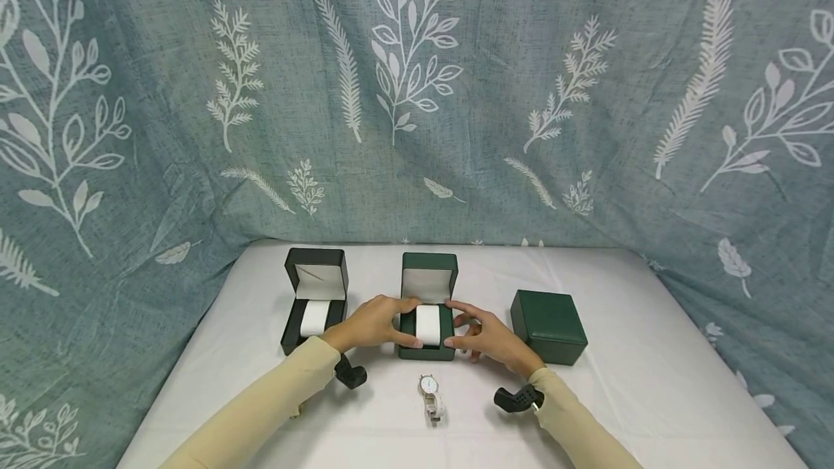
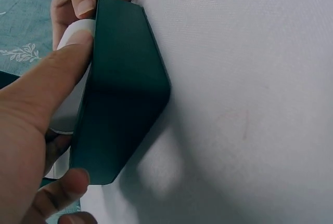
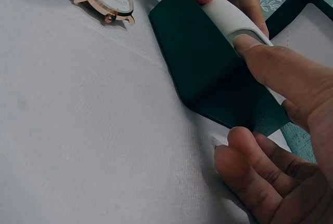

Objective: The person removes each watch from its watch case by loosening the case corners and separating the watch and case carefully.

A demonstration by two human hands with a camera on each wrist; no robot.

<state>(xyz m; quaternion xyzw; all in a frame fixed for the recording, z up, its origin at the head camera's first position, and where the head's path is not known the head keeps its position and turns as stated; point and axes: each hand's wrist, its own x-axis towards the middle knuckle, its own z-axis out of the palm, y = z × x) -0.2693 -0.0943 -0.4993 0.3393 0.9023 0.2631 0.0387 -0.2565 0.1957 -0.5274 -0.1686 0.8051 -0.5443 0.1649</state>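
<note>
A green watch box (image 1: 426,355) stands with its lid raised and a white watch cushion (image 1: 428,326) inside. My left hand (image 1: 374,320) holds the cushion's left side between thumb and index finger. From the other side, my right hand (image 1: 491,339) grips it the same way. In the left wrist view, the left thumb (image 2: 78,52) presses on the cushion by the box's front rim. The right wrist view has the right thumb (image 3: 260,55) against the cushion's end. A watch with a white dial (image 1: 428,384) lies in front of the box.
To the left, a black watch box (image 1: 317,259) stands open with its own white cushion (image 1: 316,318). A closed green box (image 1: 550,320) sits at the right. Something small and shiny (image 1: 465,348) is partly hidden by the right hand. A small gold item (image 1: 296,411) shows beside the left sleeve.
</note>
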